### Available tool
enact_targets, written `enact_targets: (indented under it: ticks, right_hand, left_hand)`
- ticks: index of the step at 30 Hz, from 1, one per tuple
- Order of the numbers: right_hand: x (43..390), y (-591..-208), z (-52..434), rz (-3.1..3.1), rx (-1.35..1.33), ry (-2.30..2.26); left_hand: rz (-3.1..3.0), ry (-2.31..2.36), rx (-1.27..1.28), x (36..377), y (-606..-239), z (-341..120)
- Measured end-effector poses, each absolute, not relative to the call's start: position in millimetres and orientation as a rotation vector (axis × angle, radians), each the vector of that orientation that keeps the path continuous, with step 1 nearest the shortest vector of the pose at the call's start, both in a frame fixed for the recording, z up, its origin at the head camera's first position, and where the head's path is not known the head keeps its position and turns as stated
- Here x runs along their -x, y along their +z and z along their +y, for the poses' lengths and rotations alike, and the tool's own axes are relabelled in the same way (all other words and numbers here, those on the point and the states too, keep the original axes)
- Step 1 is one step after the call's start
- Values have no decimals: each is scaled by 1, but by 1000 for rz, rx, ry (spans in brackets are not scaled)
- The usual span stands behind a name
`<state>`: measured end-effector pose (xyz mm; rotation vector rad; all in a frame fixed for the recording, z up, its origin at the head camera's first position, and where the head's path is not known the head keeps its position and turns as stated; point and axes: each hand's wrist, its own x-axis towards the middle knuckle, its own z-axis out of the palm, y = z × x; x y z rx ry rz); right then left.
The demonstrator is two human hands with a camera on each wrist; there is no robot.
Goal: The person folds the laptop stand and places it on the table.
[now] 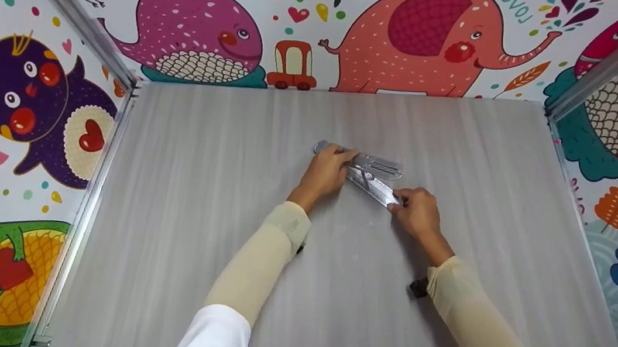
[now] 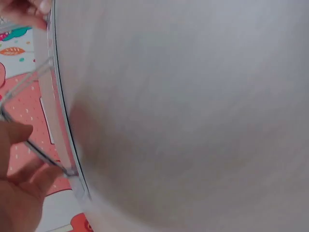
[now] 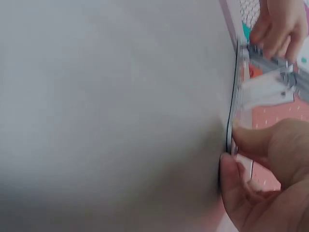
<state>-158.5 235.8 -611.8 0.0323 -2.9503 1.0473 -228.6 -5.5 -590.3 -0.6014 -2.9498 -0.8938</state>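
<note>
A clear plastic ruler-like tool with two long arms lies on the grey table at its middle. My left hand grips the left end of the upper arm. My right hand pinches the near right end of the lower, marked arm. The left wrist view shows the clear strip edge-on beside my left hand. In the right wrist view my right hand pinches the clear strip, with the left hand's fingers at the far end.
Walls with bright cartoon animals enclose the table on the back, left and right, with metal frame rails along the edges. Grey tabletop surrounds the hands on all sides. A dark wrist strap shows under my right forearm.
</note>
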Motion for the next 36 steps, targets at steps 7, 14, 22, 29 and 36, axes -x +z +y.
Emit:
enact_targets:
  ticks: [7,14,22,29,36]
  right_hand:
    - [139,-612,216,-2920,159,990]
    - [123,-612,201,-2926,309,867]
    - [113,-610,178,-2953,327,782]
    - [107,-609,165,-2945,322,711]
    - [104,-609,156,-2949,331,696]
  left_hand:
    - [-2994,-1011,682,245,-587,-6]
    - [-3070,-1083,718,254,-584,1]
    - [-3131,-1241,732,265,-582,4]
    - [-3170,-1369,707,269,-583,1]
    - [-3161,-1431,678,272,-583,3]
